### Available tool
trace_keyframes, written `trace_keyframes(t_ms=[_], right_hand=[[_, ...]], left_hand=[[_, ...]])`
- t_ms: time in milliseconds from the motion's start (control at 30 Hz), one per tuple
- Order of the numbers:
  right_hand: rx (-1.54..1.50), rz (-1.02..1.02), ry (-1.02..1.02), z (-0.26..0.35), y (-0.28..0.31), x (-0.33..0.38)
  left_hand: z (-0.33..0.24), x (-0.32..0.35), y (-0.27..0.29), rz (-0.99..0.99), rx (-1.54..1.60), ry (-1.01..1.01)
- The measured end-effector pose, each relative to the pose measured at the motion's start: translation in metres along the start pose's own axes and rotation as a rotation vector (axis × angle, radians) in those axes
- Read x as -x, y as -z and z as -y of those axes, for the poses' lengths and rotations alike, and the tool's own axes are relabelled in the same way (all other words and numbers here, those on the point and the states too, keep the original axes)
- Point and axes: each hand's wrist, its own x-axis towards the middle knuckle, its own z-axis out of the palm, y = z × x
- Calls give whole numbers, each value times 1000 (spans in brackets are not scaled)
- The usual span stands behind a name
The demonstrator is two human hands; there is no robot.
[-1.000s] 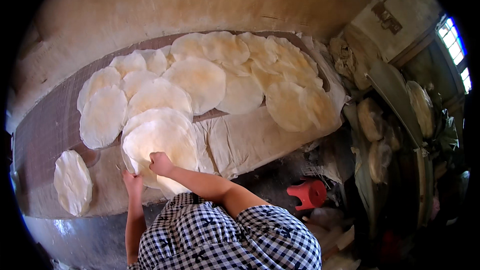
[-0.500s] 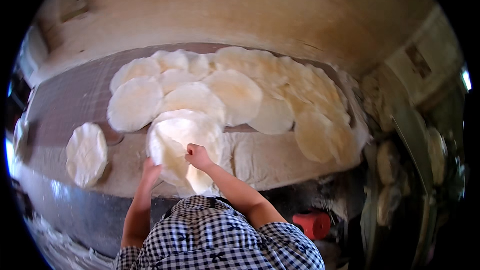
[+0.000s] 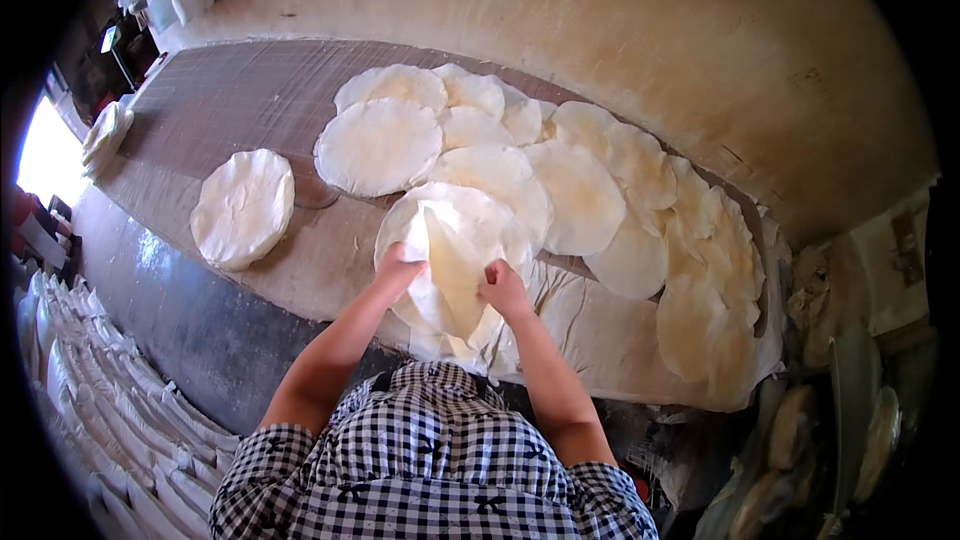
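- Head view, middle: a thin, pale round sheet (image 3: 453,275), limp and slightly glossy, lies at the table's near side, in front of the person's body; its surface is bent into folds, with a bright upturned flap toward the left.
- The left hand (image 3: 398,266) is at the sheet's left part, fingers curled closely and seeming to pinch its edge; the fingertips are partly hidden.
- The right hand (image 3: 504,288) is a loose fist at the sheet's right part, thumb side toward the left hand; whether it grips the film, I cannot tell.
- Behind and to the right, many overlapping discs (image 3: 572,196) spread out, cream to yellowish, with wavy, uneven rims.
- To the left, apart from them, lies a thicker round pile (image 3: 243,208), whiter, its top creased.
- Beneath is a long table (image 3: 235,90) with a brown, fine-lined top; wrinkled beige cloth (image 3: 605,335) covers its near right part.
- A smooth, stained tan wall (image 3: 680,40) rises behind.
- At lower left, whitish folded shapes (image 3: 120,390) stand in close rows.
- The person's garment (image 3: 430,465) is black-and-white checked fabric.
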Motion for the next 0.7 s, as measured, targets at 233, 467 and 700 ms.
trace_keyframes(t_ms=[233,467,700], right_hand=[[525,68,256,80,-8,-32],[-129,67,-46,84,80,-35],[690,184,596,147,62,7]], left_hand=[[7,18,-22,62,-158,-200],[-30,35,42,36,187,108],[-99,40,24,134,11,158]])
